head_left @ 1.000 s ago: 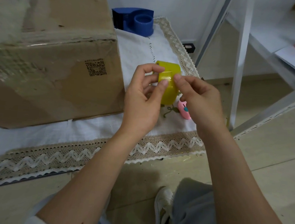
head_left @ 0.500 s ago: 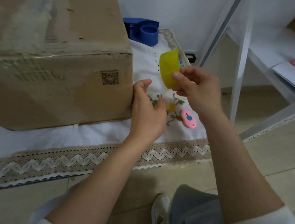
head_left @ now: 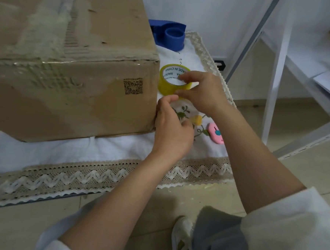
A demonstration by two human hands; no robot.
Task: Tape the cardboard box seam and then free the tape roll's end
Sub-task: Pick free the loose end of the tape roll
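Head view: a large cardboard box [head_left: 65,73] is seen standing on a white cloth [head_left: 79,153] with a lace border, filling the left and far part of the scene. A printed code square [head_left: 133,86] is carried on its near face, close to the right corner. Shiny tape is seen running along the box's top edge, though the seam itself cannot be made out clearly.

Just right of the box's near right corner, a yellow tape roll [head_left: 173,80] is held flat, its open core facing up and its white inner ring printed with lettering. The roll is gripped by the right hand [head_left: 204,92], with one finger laid over the rim into the core and the thumb pressed on the near outer wall. The left hand [head_left: 171,129] is placed just near of the roll, its thumb and forefinger pinched together at the roll's lower edge; whether a tape end is caught between them cannot be told.

A pink utility knife [head_left: 216,132] is lying on the cloth to the right of the left hand, beside embroidered flowers. A blue tape dispenser [head_left: 169,35] is standing at the far end of the cloth, behind the box's right side.
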